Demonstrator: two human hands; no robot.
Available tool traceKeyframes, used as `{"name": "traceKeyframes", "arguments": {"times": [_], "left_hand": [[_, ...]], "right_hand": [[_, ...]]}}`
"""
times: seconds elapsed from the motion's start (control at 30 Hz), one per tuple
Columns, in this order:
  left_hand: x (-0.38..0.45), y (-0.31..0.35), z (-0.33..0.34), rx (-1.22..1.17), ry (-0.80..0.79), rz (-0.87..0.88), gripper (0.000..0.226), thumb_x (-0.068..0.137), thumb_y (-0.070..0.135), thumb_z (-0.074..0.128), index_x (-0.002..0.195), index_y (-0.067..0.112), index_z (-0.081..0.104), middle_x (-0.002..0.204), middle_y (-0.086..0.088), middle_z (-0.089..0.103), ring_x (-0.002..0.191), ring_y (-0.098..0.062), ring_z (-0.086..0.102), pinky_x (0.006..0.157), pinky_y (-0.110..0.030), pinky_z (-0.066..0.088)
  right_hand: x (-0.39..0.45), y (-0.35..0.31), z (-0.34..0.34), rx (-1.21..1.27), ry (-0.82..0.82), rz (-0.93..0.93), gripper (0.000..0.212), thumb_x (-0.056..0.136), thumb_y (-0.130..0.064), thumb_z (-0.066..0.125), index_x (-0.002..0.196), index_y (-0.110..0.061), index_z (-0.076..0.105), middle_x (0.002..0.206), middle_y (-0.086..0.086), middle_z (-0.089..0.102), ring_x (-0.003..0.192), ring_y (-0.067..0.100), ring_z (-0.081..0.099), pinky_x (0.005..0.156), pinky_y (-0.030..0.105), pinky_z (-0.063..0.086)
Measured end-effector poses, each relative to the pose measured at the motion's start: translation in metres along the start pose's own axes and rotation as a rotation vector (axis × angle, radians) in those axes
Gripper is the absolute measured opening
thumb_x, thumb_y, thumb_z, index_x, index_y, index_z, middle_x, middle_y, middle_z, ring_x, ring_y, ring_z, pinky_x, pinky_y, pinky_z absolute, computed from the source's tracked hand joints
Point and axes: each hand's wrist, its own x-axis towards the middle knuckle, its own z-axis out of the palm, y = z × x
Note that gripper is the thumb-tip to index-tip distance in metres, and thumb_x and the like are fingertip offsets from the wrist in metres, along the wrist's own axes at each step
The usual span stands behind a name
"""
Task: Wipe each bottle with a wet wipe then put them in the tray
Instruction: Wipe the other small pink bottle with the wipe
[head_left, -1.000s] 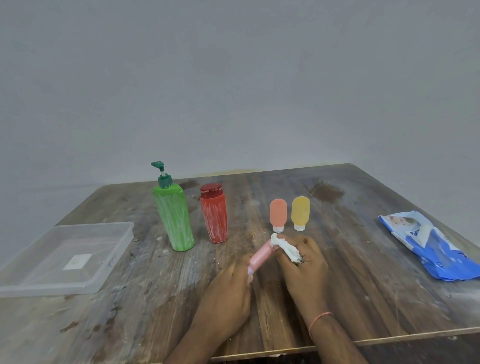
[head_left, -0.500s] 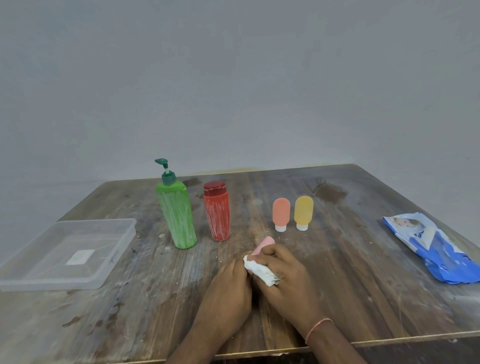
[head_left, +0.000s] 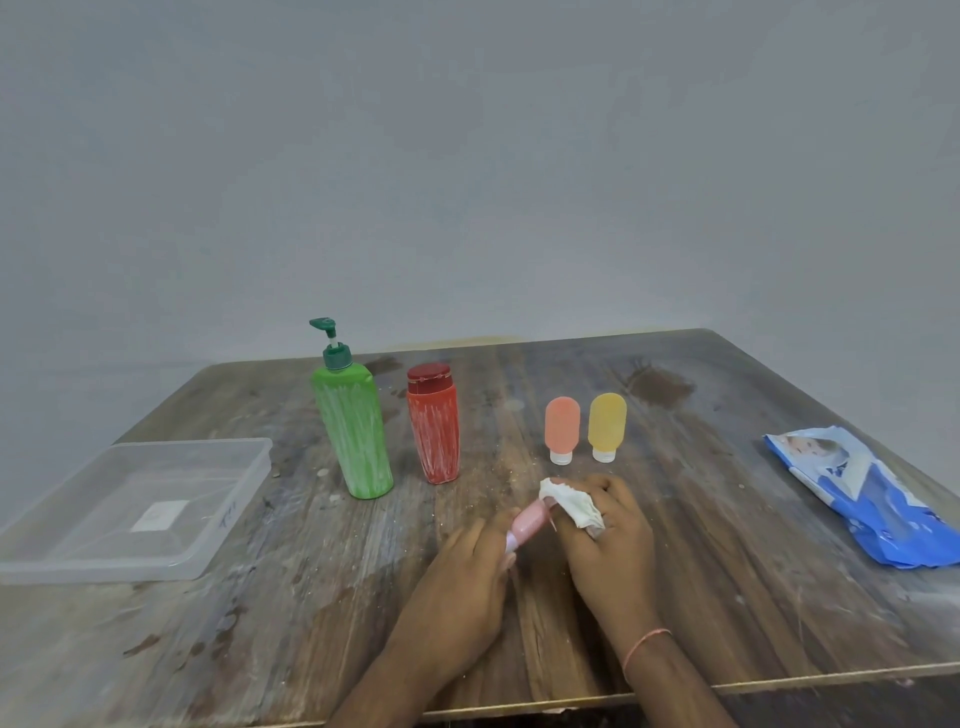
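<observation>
Bottles: five, namely green pump bottle (head_left: 353, 431), red bottle (head_left: 434, 426), orange (head_left: 562, 428), yellow (head_left: 607, 426), pink (head_left: 529, 522). Tray (head_left: 208, 540): one. Wipe (head_left: 574, 504): one. Wipe packet (head_left: 857, 493): one.

Green pump bottle (head_left: 353, 434), red bottle (head_left: 434, 426): white-streaked. Pink bottle (head_left: 530, 521); white wipe (head_left: 574, 504); blue packet (head_left: 862, 499).

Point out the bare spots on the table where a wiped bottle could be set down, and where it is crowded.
Bare wood lies between the yellow bottle and the blue wipe pack, and along the near edge below the clear tray, left of the left hand. The tray itself holds no bottles. It is crowded around the green pump bottle, red bottle and both hands.
</observation>
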Motion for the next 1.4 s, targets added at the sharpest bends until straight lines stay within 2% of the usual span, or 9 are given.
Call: {"name": "traceKeyframes", "arguments": {"times": [0.33, 0.47, 0.57, 0.73, 0.83, 0.97, 1.13, 1.23, 1.4], "left_hand": [[-0.003, -0.001, -0.002, -0.018, -0.024, 0.027, 0.057, 0.106, 0.019, 0.044, 0.158, 0.039, 0.03, 0.133, 0.019, 0.047, 0.117, -0.004, 0.044, 0.095, -0.032, 0.047], [-0.005, -0.005, -0.004, -0.099, -0.038, 0.077, 0.051, 0.11, 0.028, 0.04, 0.158, 0.041, 0.029, 0.137, 0.02, 0.046, 0.125, -0.006, 0.046, 0.103, -0.03, 0.045], [-0.005, -0.004, -0.008, -0.162, -0.046, 0.086, 0.048, 0.112, 0.033, 0.04, 0.158, 0.044, 0.029, 0.144, 0.025, 0.044, 0.133, -0.003, 0.047, 0.108, -0.024, 0.043], [-0.002, -0.002, -0.014, -0.286, -0.101, 0.064, 0.044, 0.114, 0.032, 0.04, 0.157, 0.041, 0.034, 0.145, 0.028, 0.049, 0.135, -0.005, 0.051, 0.108, -0.024, 0.042], [0.0, 0.001, -0.017, -0.361, -0.152, 0.034, 0.03, 0.114, 0.038, 0.036, 0.142, 0.041, 0.046, 0.122, 0.026, 0.058, 0.113, -0.007, 0.06, 0.095, -0.025, 0.048], [0.001, -0.002, -0.014, -0.414, -0.16, -0.021, 0.03, 0.114, 0.046, 0.029, 0.112, 0.029, 0.054, 0.096, 0.009, 0.059, 0.087, -0.019, 0.058, 0.082, -0.044, 0.052], [0.0, -0.003, -0.01, -0.464, -0.134, -0.108, 0.031, 0.113, 0.047, 0.029, 0.108, 0.031, 0.055, 0.096, 0.013, 0.063, 0.089, -0.011, 0.061, 0.085, -0.036, 0.052], [0.004, -0.008, -0.007, -0.469, -0.083, -0.211, 0.024, 0.111, 0.048, 0.032, 0.106, 0.038, 0.053, 0.094, 0.027, 0.062, 0.086, 0.0, 0.061, 0.078, -0.028, 0.049], [0.008, -0.015, -0.006, -0.639, -0.065, -0.302, 0.029, 0.113, 0.036, 0.04, 0.138, 0.045, 0.053, 0.128, 0.025, 0.065, 0.121, 0.009, 0.058, 0.106, -0.02, 0.045]], "right_hand": [[0.003, 0.008, -0.003, 0.139, -0.015, 0.226, 0.019, 0.098, -0.028, 0.072, 0.115, -0.024, 0.079, 0.106, -0.016, 0.07, 0.1, -0.002, 0.066, 0.076, 0.004, 0.05], [0.006, 0.011, -0.008, 0.442, -0.034, 0.408, 0.012, 0.103, -0.024, 0.071, 0.103, -0.03, 0.082, 0.098, -0.013, 0.077, 0.094, 0.014, 0.07, 0.076, 0.027, 0.059], [0.007, 0.008, -0.013, 0.769, -0.046, 0.525, 0.014, 0.094, -0.025, 0.076, 0.105, -0.02, 0.084, 0.102, 0.005, 0.079, 0.094, 0.024, 0.068, 0.081, 0.044, 0.057], [0.011, -0.001, -0.017, 1.036, -0.153, 0.599, 0.03, 0.09, -0.023, 0.073, 0.114, -0.005, 0.076, 0.103, 0.014, 0.072, 0.094, 0.024, 0.069, 0.074, 0.039, 0.06], [0.009, -0.009, -0.017, 1.159, -0.207, 0.695, 0.035, 0.088, -0.021, 0.071, 0.119, -0.005, 0.07, 0.102, 0.014, 0.075, 0.087, 0.021, 0.075, 0.067, 0.034, 0.064], [-0.003, -0.027, -0.004, 1.151, -0.308, 0.708, 0.035, 0.096, -0.018, 0.067, 0.126, 0.0, 0.067, 0.101, 0.02, 0.078, 0.08, 0.024, 0.075, 0.063, 0.031, 0.063], [-0.016, -0.028, 0.015, 0.951, -0.226, 0.593, 0.035, 0.097, -0.023, 0.072, 0.121, 0.002, 0.074, 0.094, 0.031, 0.076, 0.07, 0.034, 0.068, 0.057, 0.039, 0.056], [-0.021, -0.029, 0.019, 0.786, -0.188, 0.514, 0.026, 0.087, -0.019, 0.082, 0.11, -0.009, 0.08, 0.094, 0.013, 0.082, 0.081, 0.028, 0.078, 0.066, 0.035, 0.062], [-0.03, -0.028, 0.025, 0.502, -0.214, 0.283, 0.018, 0.087, -0.015, 0.089, 0.101, -0.025, 0.083, 0.099, 0.0, 0.08, 0.094, 0.019, 0.078, 0.081, 0.036, 0.065]]}}
